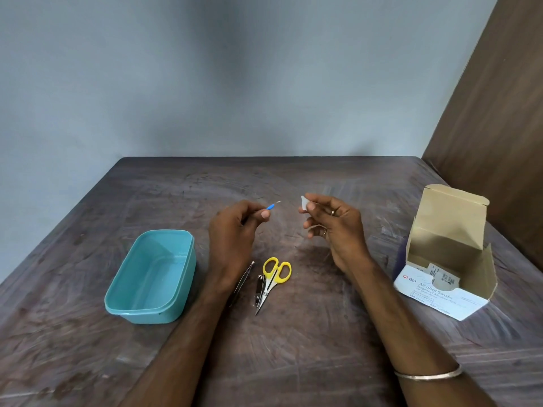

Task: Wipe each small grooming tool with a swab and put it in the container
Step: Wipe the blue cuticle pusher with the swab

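Note:
My left hand (235, 227) is raised over the middle of the table and pinches a thin tool with a blue grip (271, 205), its metal tip pointing right. My right hand (335, 227) is a short gap to the right and holds a small white swab (304, 202) between thumb and fingers. The swab and the tool's tip do not touch. A teal plastic container (152, 274) stands empty at the left. On the table below my hands lie tweezers (245, 279), partly hidden by my left wrist, a nail clipper (260, 290) and yellow-handled scissors (274, 277).
An open cardboard box of alcohol swabs (446, 259) stands at the right with its lid flap up. The dark wooden table (293, 348) meets a grey wall at the back and a brown panel at the right.

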